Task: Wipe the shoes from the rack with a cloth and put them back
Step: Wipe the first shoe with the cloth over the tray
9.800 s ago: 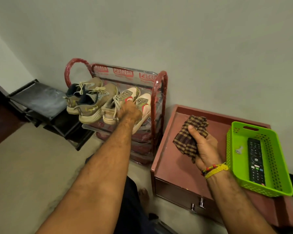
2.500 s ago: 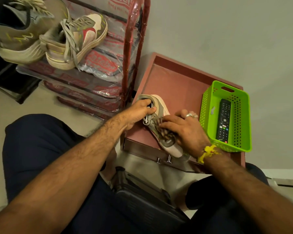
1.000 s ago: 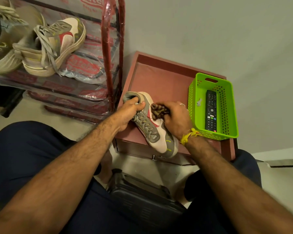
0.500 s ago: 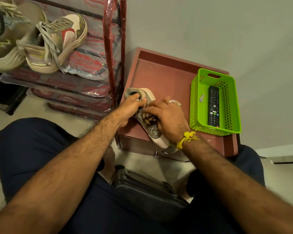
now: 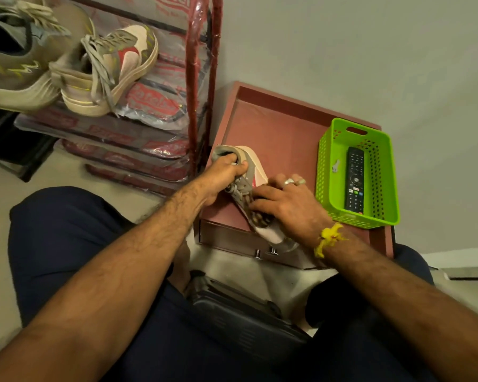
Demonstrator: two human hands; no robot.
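A grey, white and red sneaker [image 5: 255,172] lies on the brown low table [image 5: 282,128], toe towards me over the front edge. My left hand [image 5: 222,177] grips its heel collar, fingers hooked inside the opening. My right hand [image 5: 284,205] presses a checked brown cloth [image 5: 255,216] onto the laces and toe; the cloth is mostly hidden under the fingers. On the top shelf of the red shoe rack [image 5: 202,78] at upper left stand its matching sneaker [image 5: 113,67] and an olive sneaker [image 5: 14,70].
A green plastic basket [image 5: 384,216] holding a black remote [image 5: 354,180] sits on the table's right side. The grey wall runs behind. My knees in dark trousers flank a dark case [image 5: 240,318] on the floor. A black shelf stands at far left.
My right hand with the cloth has slid down the sneaker from its side and laces towards the toe. My left hand keeps its grip on the heel.
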